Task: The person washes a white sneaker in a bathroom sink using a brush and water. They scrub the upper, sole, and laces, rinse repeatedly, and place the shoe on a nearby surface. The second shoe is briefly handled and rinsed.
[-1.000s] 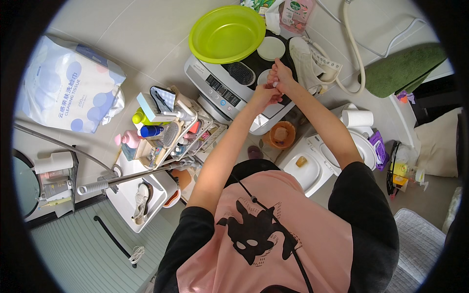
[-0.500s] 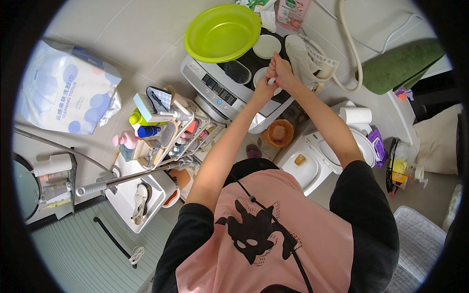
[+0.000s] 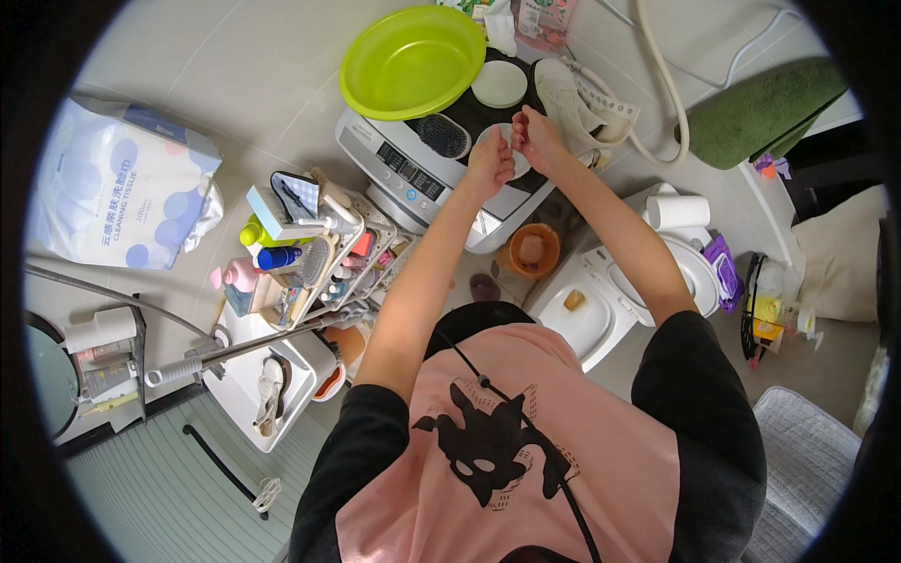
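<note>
On the washing machine's black top (image 3: 474, 113), a white round container (image 3: 518, 167) sits partly hidden under my hands. My left hand (image 3: 490, 162) hovers over its left side with the fingers curled in. Close by on the right, my right hand (image 3: 538, 141) is also curled, thumb and fingers pinched together. A small gap separates the two hands. Whatever they may hold is too small or hidden to make out. Just beyond lies a white round lid-like disc (image 3: 499, 84). A black-bristled brush (image 3: 443, 137) rests to the left, and a white canvas shoe (image 3: 572, 103) to the right.
A lime-green basin (image 3: 413, 61) stands at the machine's back left. Left of the machine is a crowded shelf cart (image 3: 324, 249). A toilet (image 3: 587, 314) and an orange bucket (image 3: 533, 251) are below right. A pale hose (image 3: 668, 84) curves at the right.
My hands, pressed together before around something small and white, have moved apart. The left went left and slightly down. The white piece no longer shows clearly. The view has shifted slightly.
</note>
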Available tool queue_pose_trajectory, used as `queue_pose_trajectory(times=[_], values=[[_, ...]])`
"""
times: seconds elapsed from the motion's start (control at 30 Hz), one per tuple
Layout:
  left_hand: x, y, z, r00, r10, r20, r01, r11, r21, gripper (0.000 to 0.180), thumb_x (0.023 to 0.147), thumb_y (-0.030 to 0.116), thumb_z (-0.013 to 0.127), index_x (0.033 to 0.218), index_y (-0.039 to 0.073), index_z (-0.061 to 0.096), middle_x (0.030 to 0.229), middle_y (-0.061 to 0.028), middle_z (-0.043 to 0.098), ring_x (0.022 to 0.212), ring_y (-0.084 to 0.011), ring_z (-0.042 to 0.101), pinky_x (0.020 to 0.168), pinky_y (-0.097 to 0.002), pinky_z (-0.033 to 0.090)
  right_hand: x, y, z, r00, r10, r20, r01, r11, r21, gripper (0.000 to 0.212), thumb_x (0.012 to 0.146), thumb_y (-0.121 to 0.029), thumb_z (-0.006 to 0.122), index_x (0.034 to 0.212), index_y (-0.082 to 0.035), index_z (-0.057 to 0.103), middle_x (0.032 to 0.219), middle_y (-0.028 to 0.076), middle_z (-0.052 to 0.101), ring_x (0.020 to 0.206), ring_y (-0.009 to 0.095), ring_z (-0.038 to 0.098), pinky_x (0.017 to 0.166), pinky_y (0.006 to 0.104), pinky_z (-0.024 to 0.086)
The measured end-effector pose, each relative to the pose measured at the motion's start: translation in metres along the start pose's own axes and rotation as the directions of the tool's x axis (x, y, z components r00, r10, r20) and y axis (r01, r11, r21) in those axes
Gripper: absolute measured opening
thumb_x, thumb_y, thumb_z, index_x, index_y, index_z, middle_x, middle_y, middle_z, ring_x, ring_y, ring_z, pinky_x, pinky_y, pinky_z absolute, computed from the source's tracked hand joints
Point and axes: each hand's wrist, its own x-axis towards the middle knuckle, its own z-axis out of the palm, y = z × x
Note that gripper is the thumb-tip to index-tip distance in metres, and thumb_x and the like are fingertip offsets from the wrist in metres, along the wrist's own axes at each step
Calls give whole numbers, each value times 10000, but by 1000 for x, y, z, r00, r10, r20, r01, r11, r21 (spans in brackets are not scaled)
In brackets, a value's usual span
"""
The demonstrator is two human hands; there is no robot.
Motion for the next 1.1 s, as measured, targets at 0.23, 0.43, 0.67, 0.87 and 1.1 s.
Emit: queue_pose_trajectory(times=[0.23, 0.43, 0.67, 0.87, 1.1], values=[[15, 4, 4, 970, 194, -145, -194, 981, 11, 318, 900, 335, 350, 685, 102, 374, 525, 20, 295, 403, -96, 260, 337, -239, 215, -11, 9, -5, 983, 164, -83, -177, 967, -183, 193, 852, -211, 422, 811, -36, 494, 690, 41, 509, 617, 166, 502, 590, 291, 426], [37, 4, -2, 897, 369, -243, -340, 928, 153, 156, 876, 164, 366, 816, 28, 414, 558, -22, 349, 411, -115, 322, 339, -256, 297, -11, 9, -13, 968, 249, 34, -240, 955, -173, 197, 842, -186, 412, 867, -10, 498, 820, 101, 544, 739, 236, 553, 696, 356, 477], [39, 6, 10, 814, 530, -236, -450, 834, 319, 127, 902, 125, 310, 881, 36, 398, 563, -20, 369, 406, -93, 340, 340, -249, 306, -12, 5, -16, 943, 333, 29, -329, 940, -87, 218, 809, -121, 390, 884, 52, 499, 890, 148, 523, 814, 266, 534, 793, 399, 473], [36, 10, 13, 797, 564, -213, -492, 813, 311, 90, 890, 88, 313, 905, 36, 385, 575, -20, 355, 417, -83, 307, 352, -235, 292, -13, 7, -21, 930, 330, 161, -326, 944, -50, 175, 708, -8, 414, 858, 61, 472, 908, 169, 501, 825, 280, 542, 813, 417, 474], [39, 14, 14, 792, 568, -226, -494, 813, 309, 106, 881, 66, 309, 937, 11, 381, 583, -21, 356, 420, -95, 298, 358, -243, 271, -14, 2, -22, 896, 358, 262, -336, 933, -124, 187, 660, -30, 451, 831, 18, 509, 834, 100, 557, 736, 205, 561, 709, 313, 481]])
